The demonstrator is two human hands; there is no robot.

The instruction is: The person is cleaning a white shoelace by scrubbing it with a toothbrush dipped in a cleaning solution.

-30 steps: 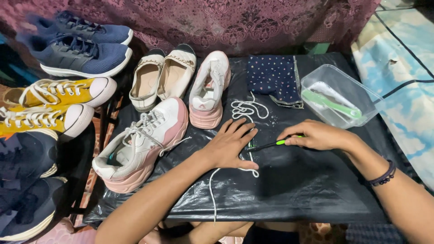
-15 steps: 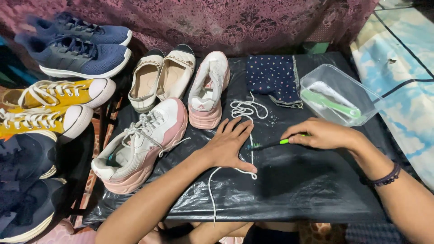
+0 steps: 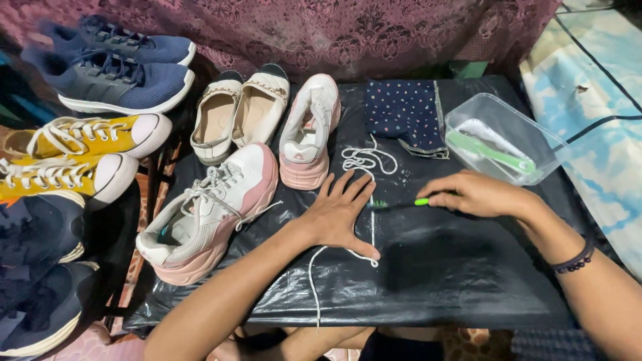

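Pinning white lace (image 3: 372, 230) flat w/ left hand (image 3: 340, 215) — right hand (image 3: 471, 192) grips toothbrush (image 3: 394, 202), handle hidden.

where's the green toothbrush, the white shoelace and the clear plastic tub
green toothbrush (image 3: 401, 203), head view, on its shaft between bristles and right hand.
white shoelace (image 3: 364, 160), head view, on the coiled end above the left hand.
clear plastic tub (image 3: 558, 155), head view, on its right rim.
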